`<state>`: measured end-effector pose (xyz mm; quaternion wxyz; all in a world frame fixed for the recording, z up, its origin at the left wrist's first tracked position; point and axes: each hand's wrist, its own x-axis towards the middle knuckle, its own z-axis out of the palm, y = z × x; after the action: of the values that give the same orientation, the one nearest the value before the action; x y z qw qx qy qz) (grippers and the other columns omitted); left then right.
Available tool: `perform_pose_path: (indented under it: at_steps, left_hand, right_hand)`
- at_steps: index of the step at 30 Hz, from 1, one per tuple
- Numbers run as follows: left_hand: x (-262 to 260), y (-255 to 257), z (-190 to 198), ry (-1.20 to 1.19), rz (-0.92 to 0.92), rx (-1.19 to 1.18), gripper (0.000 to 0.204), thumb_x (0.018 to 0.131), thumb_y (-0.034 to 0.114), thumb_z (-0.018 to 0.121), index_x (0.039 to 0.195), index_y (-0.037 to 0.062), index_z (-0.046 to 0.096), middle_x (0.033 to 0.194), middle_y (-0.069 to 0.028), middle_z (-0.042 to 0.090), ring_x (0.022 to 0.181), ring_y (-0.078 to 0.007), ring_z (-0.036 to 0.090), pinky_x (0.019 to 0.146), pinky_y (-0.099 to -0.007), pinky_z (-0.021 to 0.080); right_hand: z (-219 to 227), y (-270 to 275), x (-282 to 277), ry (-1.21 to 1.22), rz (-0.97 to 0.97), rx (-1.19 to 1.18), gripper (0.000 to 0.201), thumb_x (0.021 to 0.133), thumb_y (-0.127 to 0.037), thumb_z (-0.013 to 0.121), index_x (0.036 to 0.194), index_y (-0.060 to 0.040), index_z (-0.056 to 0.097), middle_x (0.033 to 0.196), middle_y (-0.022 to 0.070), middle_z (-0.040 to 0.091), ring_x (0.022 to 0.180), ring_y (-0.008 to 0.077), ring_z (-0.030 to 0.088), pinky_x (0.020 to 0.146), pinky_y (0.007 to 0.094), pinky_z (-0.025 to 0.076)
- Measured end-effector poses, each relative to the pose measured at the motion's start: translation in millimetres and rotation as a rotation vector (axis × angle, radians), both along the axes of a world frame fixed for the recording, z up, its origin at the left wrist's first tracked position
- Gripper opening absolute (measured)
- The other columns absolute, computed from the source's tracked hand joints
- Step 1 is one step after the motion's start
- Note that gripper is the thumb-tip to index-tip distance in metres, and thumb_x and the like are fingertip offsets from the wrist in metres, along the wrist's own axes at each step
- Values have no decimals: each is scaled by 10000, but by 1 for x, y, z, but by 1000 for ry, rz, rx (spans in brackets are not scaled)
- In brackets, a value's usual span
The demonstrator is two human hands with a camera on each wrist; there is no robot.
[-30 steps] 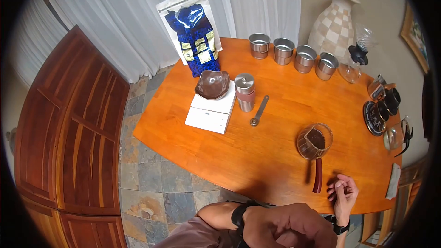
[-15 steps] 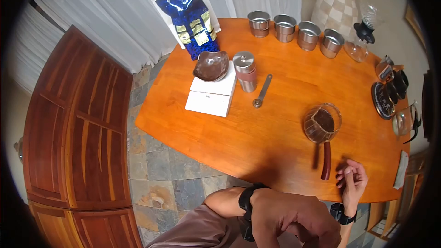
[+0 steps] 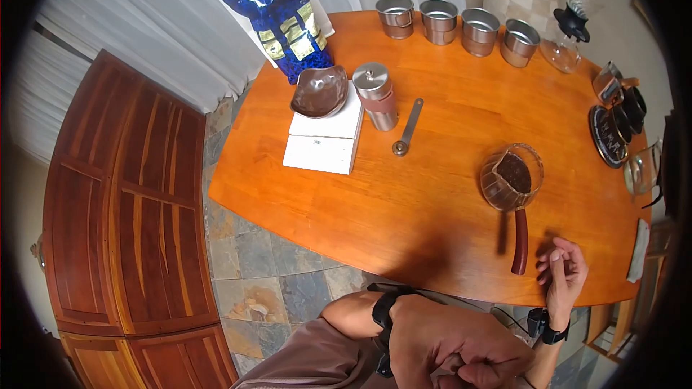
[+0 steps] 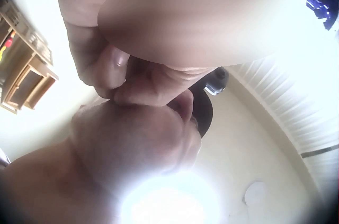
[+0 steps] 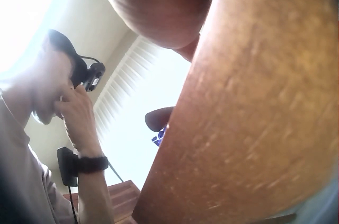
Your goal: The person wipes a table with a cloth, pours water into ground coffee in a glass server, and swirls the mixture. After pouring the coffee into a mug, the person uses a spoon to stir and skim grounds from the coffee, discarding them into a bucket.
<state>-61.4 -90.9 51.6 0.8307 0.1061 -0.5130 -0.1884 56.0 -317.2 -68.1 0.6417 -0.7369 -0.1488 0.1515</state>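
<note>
My left hand [image 3: 461, 342] is raised close to the camera with its fingers curled. In the left wrist view the hand [image 4: 122, 65] has its fingertips against the lower face; no object shows in it. The right wrist view also shows this left hand [image 5: 79, 115] at the face. On the table's near right edge rests my right hand [image 3: 566, 274], fingers loosely bent and holding nothing. Just left of it, without contact, lies the dark red handle [image 3: 520, 241] of a glass pot [image 3: 510, 179] that contains dark brown grounds.
A brown bowl [image 3: 319, 91] sits on a white scale [image 3: 321, 151], beside a steel grinder [image 3: 376, 97] and a metal scoop [image 3: 409, 126]. Behind stand a blue-and-white bag [image 3: 277, 21] and several steel cups [image 3: 439, 21]. Glassware and a dark round plate [image 3: 608, 137] are at right.
The head view has shifted, so the tabletop things appear higher in it. My left hand stays raised with curled fingers; my right hand still rests beside the pot's handle.
</note>
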Motion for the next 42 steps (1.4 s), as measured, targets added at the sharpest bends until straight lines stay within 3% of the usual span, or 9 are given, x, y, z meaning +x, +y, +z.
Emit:
perform_pose_path:
  at_steps: [7,9,16,18,21,25,30,33,42]
  left_hand:
    - [-19,-38,-35,248,-42,-409,414,814,-183,608,835,102,309,710,-8,402,605,-112,362,545,-268,327]
    - [-20,-23,-74,-131,269,-72,339,781,324,759,771,35,580,699,-76,579,536,-192,516,484,-351,355]
    - [-37,-10,-60,108,257,97,418,727,356,782,874,17,586,719,-57,574,544,-187,510,497,-322,359]
    - [-14,-5,-9,270,47,-116,400,815,-182,604,840,97,318,716,-11,403,612,-115,381,553,-263,349]
    - [-19,-42,-22,291,104,-456,401,807,-173,624,850,96,329,727,-16,414,631,-123,407,557,-266,363]
    - [-19,-12,-21,416,-209,-161,388,819,-130,644,862,106,339,700,-1,409,656,-136,415,592,-273,369]
    - [-36,-24,-69,134,206,62,686,724,368,781,1171,-84,525,857,-103,615,665,-219,573,604,-308,437]
    - [-10,-63,-30,142,-206,-657,363,837,-90,648,874,112,348,655,26,377,644,-144,393,618,-274,360]
    - [-16,-50,-32,145,-68,-513,370,848,-97,633,877,115,330,645,17,371,666,-159,426,614,-287,365]
  right_hand:
    - [1,-1,0,0,-4,-10,239,995,-177,598,1167,-11,613,806,47,645,638,72,592,466,170,423]
    - [1,0,1,-2,-4,-18,240,995,-176,596,1167,-11,612,803,47,645,637,72,591,466,170,422]
    - [4,-1,1,18,-27,-18,227,979,-143,611,1157,-3,619,803,61,651,656,95,611,481,178,437]
    - [4,1,0,25,-32,-22,225,978,-141,613,1155,-3,621,803,61,652,658,95,613,484,178,438]
    - [6,0,-2,34,-45,-18,222,977,-128,612,1159,-2,623,806,59,654,663,95,616,488,176,439]
    - [6,2,0,28,-26,9,217,978,-111,606,1164,-1,627,811,54,659,670,91,619,492,174,440]
    - [3,1,-1,29,-14,24,217,980,-117,606,1163,-4,629,813,51,659,671,86,616,493,171,436]
    - [5,1,-1,21,-6,12,217,980,-119,606,1162,-4,630,813,50,659,671,84,615,496,172,433]
    - [5,2,-1,21,-5,14,218,976,-113,610,1162,0,627,815,50,659,670,85,613,498,171,431]
